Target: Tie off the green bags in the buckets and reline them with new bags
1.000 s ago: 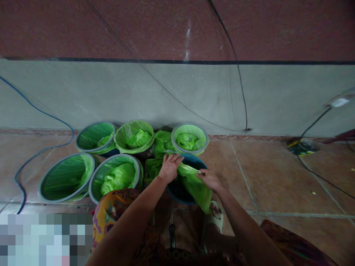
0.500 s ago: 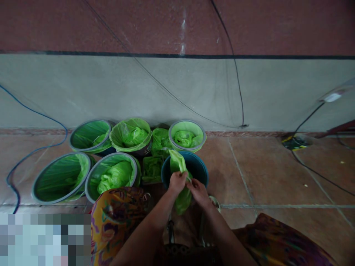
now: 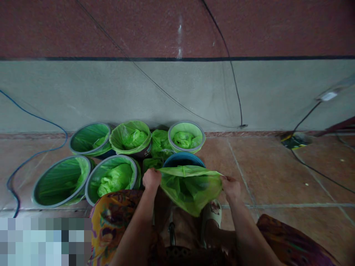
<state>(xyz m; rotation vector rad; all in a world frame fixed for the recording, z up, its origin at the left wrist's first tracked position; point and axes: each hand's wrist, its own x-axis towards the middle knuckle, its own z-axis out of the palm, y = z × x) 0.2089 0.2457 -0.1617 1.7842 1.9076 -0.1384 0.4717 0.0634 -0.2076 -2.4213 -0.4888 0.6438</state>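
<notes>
A thin green plastic bag [image 3: 191, 188] is stretched wide between my two hands, its mouth spread apart. My left hand [image 3: 152, 180] is closed on the bag's left edge, and my right hand [image 3: 230, 186] pinches the right edge. Just behind the bag stands a blue bucket [image 3: 184, 159]; only its far rim and upper inside show, since the bag covers the rest. Beyond it, a lined bin [image 3: 187, 136] with a grey rim holds crumpled green plastic.
To the left stand several bins with green liners, among them a grey-rimmed bin [image 3: 113, 179] and a dark bin [image 3: 130, 137]. A blue cable [image 3: 39, 150] lies on the tiled floor. At right, a black cord [image 3: 307, 116] runs beside the wall [image 3: 111, 92].
My hands have moved apart to left and right. The bag, bunched between them before, is now spread wide and covers much of the blue bucket.
</notes>
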